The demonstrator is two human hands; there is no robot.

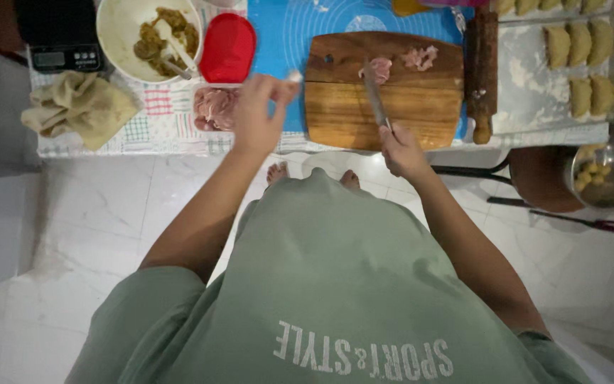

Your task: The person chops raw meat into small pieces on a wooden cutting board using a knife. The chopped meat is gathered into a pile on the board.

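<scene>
Upper centre, on the wooden cutting board (364,107): raw meat pieces (380,69), soft, slippery; pinch from above. Right hand (401,148) grips the knife (374,96); left hand (261,114) pinches a small scrap (293,75).

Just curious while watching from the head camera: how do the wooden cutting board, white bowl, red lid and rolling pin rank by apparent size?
1. wooden cutting board
2. white bowl
3. rolling pin and red lid: too alike to rank.

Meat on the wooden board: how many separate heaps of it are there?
2. One heap lies at the knife tip, mid wooden board; a smaller heap lies right of it, nearer the far edge. None seems hidden.
</scene>
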